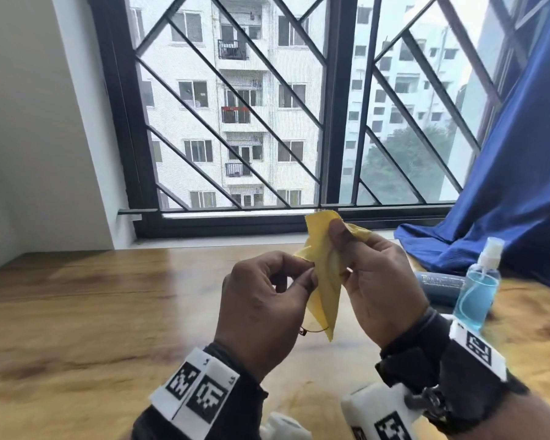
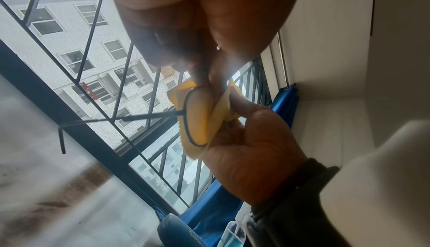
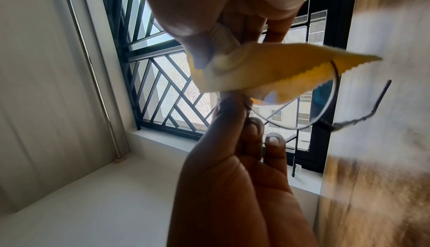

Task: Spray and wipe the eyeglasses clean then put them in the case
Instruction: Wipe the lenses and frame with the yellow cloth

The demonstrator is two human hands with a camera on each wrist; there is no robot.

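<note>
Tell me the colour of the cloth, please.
The cloth is yellow; the head view shows it best.

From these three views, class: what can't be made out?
- Glasses: head view, mostly behind cloth and hands.
- Case: head view, partly behind bottle; open or closed unclear.
- Table: right wrist view, blurred.
- Lens cleanliness: too fine to judge.

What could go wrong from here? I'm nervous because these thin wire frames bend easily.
1. The left hand pinches the eyeglasses near the bridge while the right hand rubs one lens through the yellow cloth; hard rubbing could twist the frame.
2. The glasses are held in the air above the wooden table, so a slip could drop them.
3. The spray bottle stands near the right wrist and might get knocked over.
</note>
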